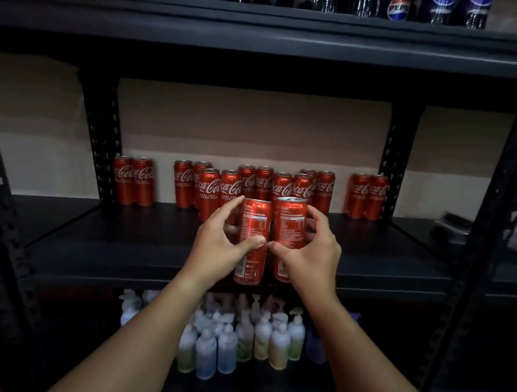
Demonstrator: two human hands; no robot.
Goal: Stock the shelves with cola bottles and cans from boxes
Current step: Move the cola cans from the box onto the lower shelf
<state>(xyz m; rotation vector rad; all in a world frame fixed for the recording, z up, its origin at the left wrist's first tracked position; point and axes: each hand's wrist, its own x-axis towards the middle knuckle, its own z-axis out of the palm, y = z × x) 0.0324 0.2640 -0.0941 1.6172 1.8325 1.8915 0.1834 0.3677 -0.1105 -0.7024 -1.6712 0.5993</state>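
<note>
- At the front edge of the middle shelf, you held two red cola cans side by side, upright and nearly touching, their bottoms level with that edge.
- Your left hand was curled round the left can, thumb across its front and fingers wrapped behind.
- Your right hand gripped the right can the same way, thumb at the front near the gap between the two cans.
- Both held cans showed their backs to you: white print panels on red, silver rims on top.
- Behind them, bare dark shelf lay between your hands and the standing cans, which crowded the middle of the back edge in two staggered rows with their white script logos facing forward.
- A pair of cans stood near the back left corner by the upright post, and another pair near the back right corner; open gaps separated each pair from the middle cluster.
- Wide free shelf ran along the front edge to the left and right of your hands.
- Overhead, the upper shelf carried dark cola bottles.
- Below, pump bottles stood clustered on the lower shelf.
</note>
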